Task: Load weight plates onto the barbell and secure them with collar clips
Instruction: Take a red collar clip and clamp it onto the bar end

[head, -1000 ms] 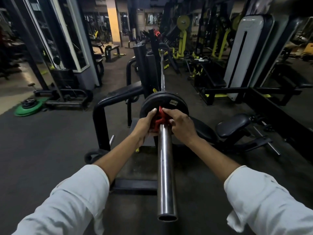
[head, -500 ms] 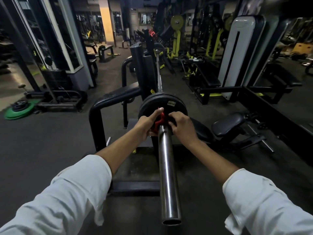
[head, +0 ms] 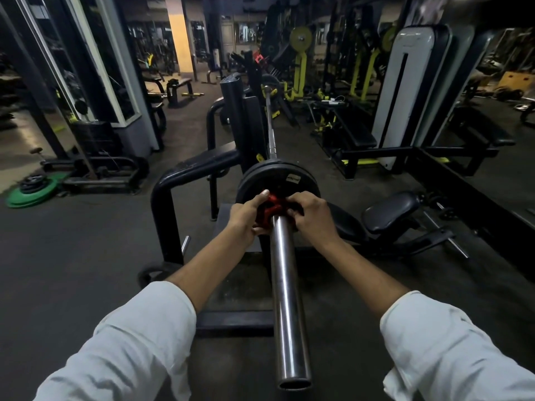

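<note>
A steel barbell sleeve [head: 286, 299] runs from the lower middle away from me, resting on a black rack. Black weight plates [head: 278, 178] sit on the sleeve. A red collar clip [head: 270, 208] wraps the sleeve right against the nearest plate. My left hand [head: 246, 217] grips the clip from the left, thumb on top. From the right, my right hand [head: 311, 211] holds the clip with its fingers curled over it. Much of the clip is hidden by my fingers.
A black bench rack frame [head: 165, 198] stands left of the bar. Green and black plates [head: 31, 189] lie on the floor at far left. A padded seat [head: 388, 209] sits to the right. Gym machines fill the background.
Both hands have stayed on the red clip against the plate; my fingers have closed more tightly over it. The camera has shifted slightly.
</note>
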